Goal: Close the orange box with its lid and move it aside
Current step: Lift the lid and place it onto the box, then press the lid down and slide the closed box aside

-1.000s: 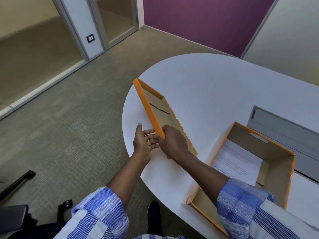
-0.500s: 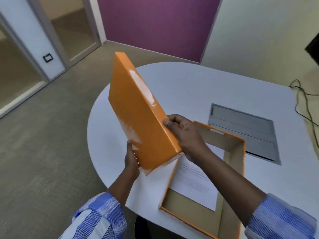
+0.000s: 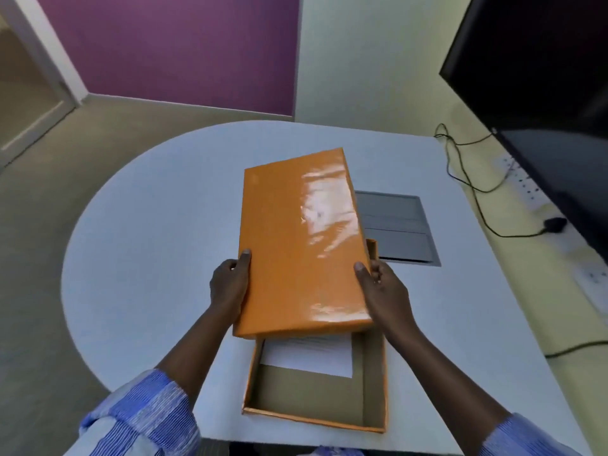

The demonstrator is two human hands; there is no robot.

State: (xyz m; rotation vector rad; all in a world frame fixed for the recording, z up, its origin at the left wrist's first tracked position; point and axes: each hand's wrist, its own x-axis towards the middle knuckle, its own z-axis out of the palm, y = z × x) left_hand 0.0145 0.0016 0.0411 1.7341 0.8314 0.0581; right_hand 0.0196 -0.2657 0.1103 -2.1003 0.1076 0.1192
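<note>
The lid (image 3: 301,241), grasped at its long sides by the left hand (image 3: 228,287) and right hand (image 3: 383,291), is held skewed above the orange box (image 3: 373,383) at the tabletop's (image 3: 148,258) near edge, so a rim could be caught and crushed

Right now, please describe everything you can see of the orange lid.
The orange lid is a shallow rectangular cover that looks like glossy cardboard, with bright glare on top. Top side up, it is held over the open box's far part, not yet seated. The left hand and right hand grip its long sides.
</note>
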